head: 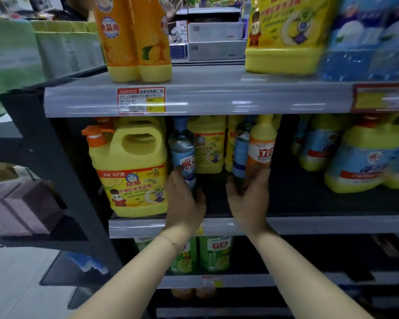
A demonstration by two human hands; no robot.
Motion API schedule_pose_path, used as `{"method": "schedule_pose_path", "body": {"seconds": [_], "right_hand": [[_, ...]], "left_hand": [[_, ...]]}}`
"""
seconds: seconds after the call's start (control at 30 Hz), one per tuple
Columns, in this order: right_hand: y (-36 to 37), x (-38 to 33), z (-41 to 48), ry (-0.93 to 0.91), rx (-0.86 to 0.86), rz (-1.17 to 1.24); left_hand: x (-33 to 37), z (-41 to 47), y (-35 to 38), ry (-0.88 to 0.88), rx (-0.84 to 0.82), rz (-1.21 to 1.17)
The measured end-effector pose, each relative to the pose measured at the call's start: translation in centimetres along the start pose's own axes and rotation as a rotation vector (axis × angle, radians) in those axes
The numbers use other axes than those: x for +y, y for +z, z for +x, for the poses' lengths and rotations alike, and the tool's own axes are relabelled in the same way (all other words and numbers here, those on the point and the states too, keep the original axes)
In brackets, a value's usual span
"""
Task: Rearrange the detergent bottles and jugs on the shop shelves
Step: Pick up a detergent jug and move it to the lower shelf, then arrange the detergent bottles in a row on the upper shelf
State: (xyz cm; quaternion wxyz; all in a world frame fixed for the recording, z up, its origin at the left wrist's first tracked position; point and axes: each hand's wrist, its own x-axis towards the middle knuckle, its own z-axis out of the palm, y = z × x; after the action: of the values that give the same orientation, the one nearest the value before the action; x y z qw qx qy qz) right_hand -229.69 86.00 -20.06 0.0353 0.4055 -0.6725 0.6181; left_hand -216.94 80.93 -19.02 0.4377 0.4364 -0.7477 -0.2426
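Observation:
Both hands reach into the middle shelf [332, 224]. My left hand [184, 203] grips the lower part of a clear bottle with a blue label [182, 153], which stands upright. My right hand [249, 199] wraps the bases of two bottles held side by side: an orange-labelled bottle with a yellow top [262, 146] and a blue-labelled bottle [240, 148] to its left. A big yellow jug with an orange pump cap [129, 166] stands just left of my left hand.
More yellow jugs [209, 146] stand at the back of the shelf, and a group of yellow-and-blue jugs [364, 157] on the right. The upper shelf [217, 97] carries orange bottles [134, 38] and a yellow jug [286, 35]. Green bottles [214, 252] sit on the shelf below.

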Motion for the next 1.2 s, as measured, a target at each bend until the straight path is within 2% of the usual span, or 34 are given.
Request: {"method": "schedule_pose_path", "body": {"seconds": [0.07, 0.17, 0.33, 0.43, 0.6, 0.87, 0.93, 1.0, 1.07, 1.13, 1.2], "right_hand": [[-1.2, 1.0, 0.8, 0.042, 0.075, 0.06], [-2.0, 2.7, 2.4, 0.038, 0.091, 0.013], [-2.1, 4.5, 4.2, 0.147, -0.076, 0.0], [-2.6, 5.4, 4.8, 0.14, -0.132, 0.0], [-4.1, 6.9, 6.3, 0.141, -0.084, -0.089], [-6.2, 8.7, 9.8, 0.208, -0.128, -0.157], [-6.5, 8.6, 9.4, 0.181, -0.063, -0.21], [-6.7, 8.1, 8.3, 0.055, 0.035, -0.304], [-6.6, 7.1, 6.7, -0.161, 0.076, -0.352], [-6.0, 6.2, 5.5, -0.359, 0.007, -0.416], [-4.7, 5.9, 5.5, -0.418, -0.132, -0.413]], "left_hand": [[1.0, 0.2, 1.8, -0.146, 0.01, -0.108], [1.8, 1.2, 3.8, -0.367, 0.065, -0.114], [1.5, 4.5, 5.3, -0.584, 0.185, -0.106], [1.7, 5.6, 6.0, -0.647, 0.251, -0.077], [0.9, 6.1, 6.7, -0.613, 0.261, -0.07], [1.5, 6.2, 8.3, -0.481, 0.095, -0.134], [1.9, 6.4, 8.7, -0.474, 0.045, -0.148], [2.1, 6.6, 9.2, -0.439, 0.003, -0.155], [2.2, 6.6, 9.6, -0.402, -0.031, -0.152], [2.3, 6.6, 9.9, -0.378, -0.057, -0.131], [2.3, 6.6, 9.9, -0.353, -0.076, -0.096]]}}
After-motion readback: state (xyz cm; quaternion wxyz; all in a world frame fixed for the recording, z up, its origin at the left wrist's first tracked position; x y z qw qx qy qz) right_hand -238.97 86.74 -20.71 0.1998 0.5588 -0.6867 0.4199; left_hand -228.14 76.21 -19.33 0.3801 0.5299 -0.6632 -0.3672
